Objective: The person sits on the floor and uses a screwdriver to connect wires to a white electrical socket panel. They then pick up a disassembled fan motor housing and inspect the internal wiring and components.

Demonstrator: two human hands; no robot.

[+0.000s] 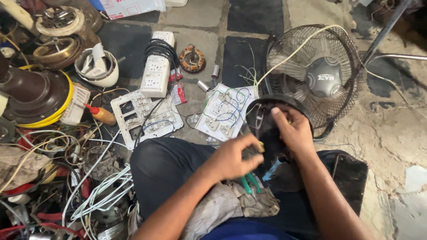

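The person sits on the floor [400, 129] with a round black fan housing [267, 118] propped up on the lap, just in front of the knees. The right hand [293, 131] grips the housing's upper rim, thumb on the near face and fingers curled over the far edge, so it is closed around the part. The left hand [233, 158] is bunched at the housing's lower left, fingertips pressed together around something small with a yellow tip; what it is exactly is too hidden to tell. A pair of green-handled pliers [249, 182] lies on a grey rag [222, 204] across the lap, just below the left hand.

Just beyond the housing a white switch board [220, 116] lies face down, its blue and green wires exposed. A table fan [322, 75] with its wire cage stands just behind it, a pale cord running from it toward the board. Further left are a second switch plate [142, 116], a white power strip [156, 71] with a black cable coiled on it, a copper motor winding [192, 58] and an orange glue bottle [102, 114].

The risks, as I judge them: the housing rests only on the lap and one hand's grip, so a slip could drop it onto the bare wiring of the board. The small pinched piece could also fall into the tangle of white wires [102, 191] at the left and be hard to find. If any lead nearby is live, open terminals so close to bare hands invite a shock.
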